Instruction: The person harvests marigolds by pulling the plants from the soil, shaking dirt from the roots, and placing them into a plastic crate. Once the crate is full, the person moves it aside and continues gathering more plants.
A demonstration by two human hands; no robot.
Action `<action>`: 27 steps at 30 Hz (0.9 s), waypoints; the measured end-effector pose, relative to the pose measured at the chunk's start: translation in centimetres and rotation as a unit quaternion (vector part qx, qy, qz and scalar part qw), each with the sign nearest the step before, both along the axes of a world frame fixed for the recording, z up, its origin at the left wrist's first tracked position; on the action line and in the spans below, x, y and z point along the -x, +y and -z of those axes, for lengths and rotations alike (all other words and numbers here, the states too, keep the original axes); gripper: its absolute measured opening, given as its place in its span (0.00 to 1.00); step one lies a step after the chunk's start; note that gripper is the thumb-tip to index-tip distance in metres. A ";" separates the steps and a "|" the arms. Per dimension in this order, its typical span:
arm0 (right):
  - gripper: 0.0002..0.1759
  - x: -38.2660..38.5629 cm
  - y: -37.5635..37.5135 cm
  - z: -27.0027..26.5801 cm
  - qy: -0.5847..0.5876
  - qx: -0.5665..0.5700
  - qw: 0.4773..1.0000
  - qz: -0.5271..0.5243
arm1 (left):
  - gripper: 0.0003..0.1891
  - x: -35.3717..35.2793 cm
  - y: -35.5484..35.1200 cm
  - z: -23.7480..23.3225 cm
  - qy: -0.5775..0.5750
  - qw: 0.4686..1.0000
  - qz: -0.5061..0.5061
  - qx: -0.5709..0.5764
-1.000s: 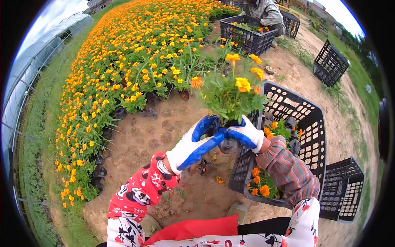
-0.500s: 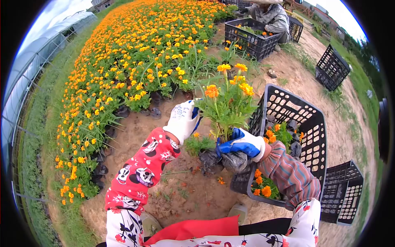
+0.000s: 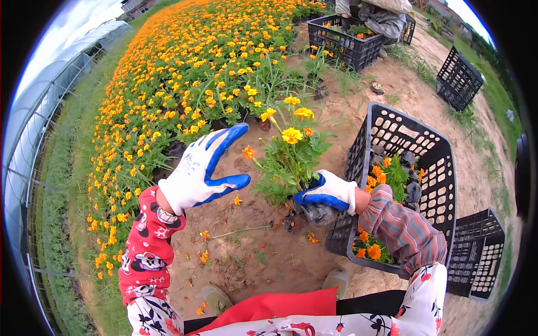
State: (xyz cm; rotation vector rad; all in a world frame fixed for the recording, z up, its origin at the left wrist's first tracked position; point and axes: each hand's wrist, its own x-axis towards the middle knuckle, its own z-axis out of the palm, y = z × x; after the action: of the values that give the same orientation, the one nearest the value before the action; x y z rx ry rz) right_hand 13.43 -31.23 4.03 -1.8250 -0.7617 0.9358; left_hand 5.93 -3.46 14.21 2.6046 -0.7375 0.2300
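My right hand point(image 3: 330, 192), in a white and blue glove, grips marigold plants point(image 3: 291, 151) near their base, above their black root bags point(image 3: 318, 214). My left hand point(image 3: 204, 168), gloved the same way, is spread and holds nothing, to the left of the plants. To the right of my right hand is a black crate point(image 3: 443, 196) with orange marigolds point(image 3: 370, 249) and dark bags in it. My right forearm crosses over its near part.
A marigold bed point(image 3: 185, 84) spreads across the upper left. A co-worker point(image 3: 384, 19) bends by another black crate point(image 3: 350, 47) at the top. More black crates stand at the upper right point(image 3: 459, 78) and lower right point(image 3: 476, 255). My shoes point(image 3: 217, 297) are on sandy soil.
My left hand has moved left and down, away from the plants, and its fingers have spread. My right hand and the plants have shifted slightly; fewer root bags show beneath it.
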 end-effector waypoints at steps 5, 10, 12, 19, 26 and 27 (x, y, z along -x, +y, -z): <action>0.15 0.1 0.6 1.1 0.025 -0.044 0.999 0.001 | 0.21 -0.7 -0.3 3.2 -0.140 0.920 -0.008 -0.367; 0.16 0.7 0.3 0.9 0.019 0.047 0.998 0.025 | 0.19 -1.5 2.9 2.7 -0.142 0.939 -0.283 -0.135; 0.20 0.6 0.3 1.5 -0.030 0.073 0.996 0.041 | 0.21 -1.0 2.5 2.1 -0.244 0.921 -0.228 -0.202; 0.23 1.3 1.9 1.1 -0.145 0.040 0.987 0.051 | 0.20 -0.4 -3.8 3.6 -0.222 0.966 -0.090 -0.095; 0.24 1.3 2.1 -4.0 -0.083 0.028 0.995 0.057 | 0.04 -0.2 -4.6 3.0 -0.156 0.950 -0.151 0.223; 0.26 1.2 2.1 -5.1 -0.095 0.041 0.993 0.062 | 0.09 -0.8 -3.6 3.3 -0.080 0.898 -0.168 0.398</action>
State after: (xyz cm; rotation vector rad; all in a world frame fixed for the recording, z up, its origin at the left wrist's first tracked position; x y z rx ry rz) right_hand 12.22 -29.16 9.17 -2.0303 -0.7250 0.7303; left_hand 6.76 -7.09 10.90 1.9025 -0.1557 0.6933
